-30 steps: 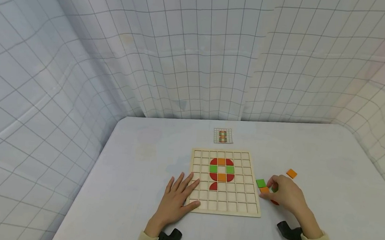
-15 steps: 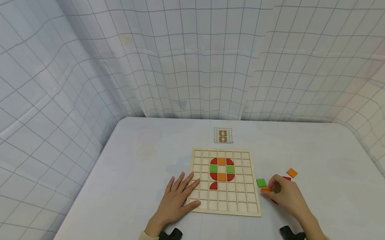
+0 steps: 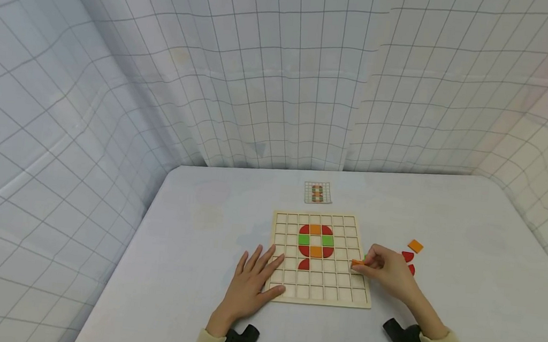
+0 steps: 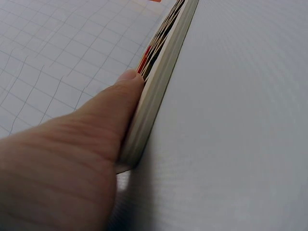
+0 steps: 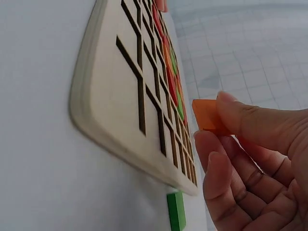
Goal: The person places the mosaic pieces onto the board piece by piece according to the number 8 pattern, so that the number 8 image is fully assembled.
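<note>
The right hand point(image 3: 387, 268) has carried its pinched orange tile point(image 5: 208, 115) over the board point(image 3: 341, 297); left hand point(image 3: 251, 279) flat.

The square wooden grid board point(image 3: 322, 259) lies mid-table on the pale grey table point(image 3: 190, 250). Behind it lies a small printed pattern card point(image 3: 318, 193). The left hand point(image 3: 251, 284) rests on its near-left corner; the right hand point(image 3: 387, 268), over its right edge, pinches a flat orange square tile point(image 3: 357, 263). Right of the board lie two red quarter-round tiles point(image 3: 408, 256) and another orange square tile point(image 3: 415, 246).

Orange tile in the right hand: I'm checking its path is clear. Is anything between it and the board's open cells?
Nothing visible. The right hand pinches the orange tile over the board's right edge, with open cells beside it.
</note>
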Action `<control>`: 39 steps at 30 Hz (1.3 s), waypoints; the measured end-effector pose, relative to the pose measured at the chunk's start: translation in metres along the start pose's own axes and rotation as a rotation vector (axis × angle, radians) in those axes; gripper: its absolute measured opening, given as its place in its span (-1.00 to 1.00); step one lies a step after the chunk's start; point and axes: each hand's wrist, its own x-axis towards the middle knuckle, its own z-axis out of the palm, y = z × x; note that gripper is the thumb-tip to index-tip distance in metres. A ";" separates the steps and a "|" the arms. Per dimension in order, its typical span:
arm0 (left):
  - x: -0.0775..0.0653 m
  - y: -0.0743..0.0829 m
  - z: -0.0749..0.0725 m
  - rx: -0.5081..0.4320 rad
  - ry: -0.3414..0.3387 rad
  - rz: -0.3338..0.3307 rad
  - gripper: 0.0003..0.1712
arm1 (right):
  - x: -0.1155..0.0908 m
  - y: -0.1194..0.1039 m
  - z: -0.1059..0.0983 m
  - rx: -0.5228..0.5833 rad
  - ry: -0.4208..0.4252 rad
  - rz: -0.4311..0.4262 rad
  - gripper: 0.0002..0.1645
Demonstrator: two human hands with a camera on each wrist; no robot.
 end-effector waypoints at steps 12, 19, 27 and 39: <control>0.001 0.001 0.000 0.003 -0.007 -0.006 -0.22 | 0.026 -0.020 0.039 0.044 -0.119 -0.137 -0.71; 0.001 0.001 0.002 0.011 -0.008 -0.011 -0.23 | 0.035 -0.024 0.055 0.027 -0.146 -0.181 -0.73; 0.001 0.001 0.002 0.003 0.000 -0.007 -0.23 | 0.037 -0.030 0.061 0.006 -0.166 -0.141 -0.77; 0.000 0.001 -0.001 0.003 0.003 -0.005 -0.22 | 0.040 -0.027 0.064 -0.052 -0.166 -0.157 -0.76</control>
